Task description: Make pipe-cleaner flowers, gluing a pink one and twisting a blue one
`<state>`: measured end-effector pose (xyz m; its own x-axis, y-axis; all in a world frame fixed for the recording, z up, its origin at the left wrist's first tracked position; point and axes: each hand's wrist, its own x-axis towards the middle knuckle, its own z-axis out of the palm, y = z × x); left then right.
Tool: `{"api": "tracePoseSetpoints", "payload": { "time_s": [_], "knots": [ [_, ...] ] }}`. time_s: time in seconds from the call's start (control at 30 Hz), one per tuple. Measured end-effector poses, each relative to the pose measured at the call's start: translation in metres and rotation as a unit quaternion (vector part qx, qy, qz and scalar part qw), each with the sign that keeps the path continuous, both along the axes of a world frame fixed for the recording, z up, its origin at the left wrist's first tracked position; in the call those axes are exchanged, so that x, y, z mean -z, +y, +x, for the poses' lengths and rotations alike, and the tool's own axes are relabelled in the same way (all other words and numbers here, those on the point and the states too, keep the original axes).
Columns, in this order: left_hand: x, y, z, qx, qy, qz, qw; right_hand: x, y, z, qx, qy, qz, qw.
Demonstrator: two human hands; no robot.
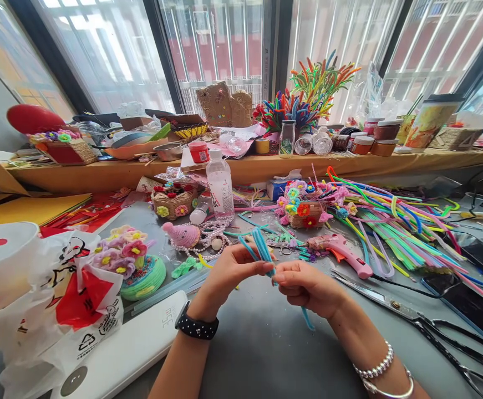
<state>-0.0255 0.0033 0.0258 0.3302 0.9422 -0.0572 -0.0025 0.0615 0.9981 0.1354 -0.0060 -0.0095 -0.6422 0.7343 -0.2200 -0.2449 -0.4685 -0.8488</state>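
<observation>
Blue pipe cleaner [261,244]: a bundle of fuzzy strands above the middle of the table [245,360], raised between both hands and leaning slightly left; a loose end hangs below the right hand.
Left hand [238,271]: thumb and fingers pinched narrow on the bundle's lower part; a dotted black watch band [199,327] circles the wrist.
Right hand [308,284]: fingers curled, thumb and forefinger pinching the bundle's lower end, just beside the left fingertips; silver bracelets [377,361] on the forearm.
Right side of table: a pink glue gun [347,254] near the right hand; black-handled scissors [395,305], lying slantwise toward the near right corner; a phone [466,307] beyond them, at the right edge; a heap of colored stems [403,235] farther back.
Left side of table: a plastic bag [54,310] at the left edge, a white device [131,349] beside it, and a green pot [147,277] of crochet flowers behind.
Back edge of table: a clear bottle [220,188] stands upright between two flowered baskets, one left [177,200], one right [308,215].
</observation>
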Motion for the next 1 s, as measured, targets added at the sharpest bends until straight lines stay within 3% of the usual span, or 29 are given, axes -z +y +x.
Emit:
{"api": "tracePoseSetpoints", "payload": {
  "time_s": [0.13, 0.27, 0.43, 0.63, 0.7, 0.77, 0.83, 0.9, 1.0],
  "knots": [
    [0.001, 0.003, -0.001, -0.008, 0.013, -0.009, 1.0, 0.0, 0.001, -0.002, 0.032, -0.041, 0.03, 0.998],
    [0.006, 0.007, -0.003, -0.03, 0.014, -0.03, 0.999, -0.003, 0.002, -0.006, 0.116, -0.138, 0.133, 0.975],
    [0.009, 0.009, -0.003, -0.062, 0.033, -0.057, 0.996, -0.003, 0.001, -0.009, 0.181, -0.244, 0.301, 0.904],
    [0.012, 0.01, -0.002, -0.085, 0.039, -0.055, 0.994, 0.004, 0.0, -0.012, 0.212, -0.357, 0.414, 0.81],
    [0.013, 0.011, -0.002, -0.09, 0.037, -0.054, 0.994, 0.005, 0.001, -0.012, 0.215, -0.369, 0.434, 0.793],
    [0.013, 0.011, -0.001, -0.09, 0.036, -0.049, 0.994, 0.004, 0.001, -0.013, 0.217, -0.361, 0.439, 0.794],
    [0.012, 0.01, -0.002, -0.082, 0.035, -0.038, 0.995, 0.001, 0.001, -0.013, 0.218, -0.336, 0.422, 0.813],
    [0.01, 0.008, -0.003, -0.058, 0.018, -0.02, 0.998, -0.001, 0.0, -0.011, 0.207, -0.287, 0.373, 0.858],
    [0.006, 0.003, -0.005, 0.032, -0.047, 0.004, 0.998, -0.003, -0.001, -0.009, 0.136, -0.15, 0.231, 0.952]
  ]
}}
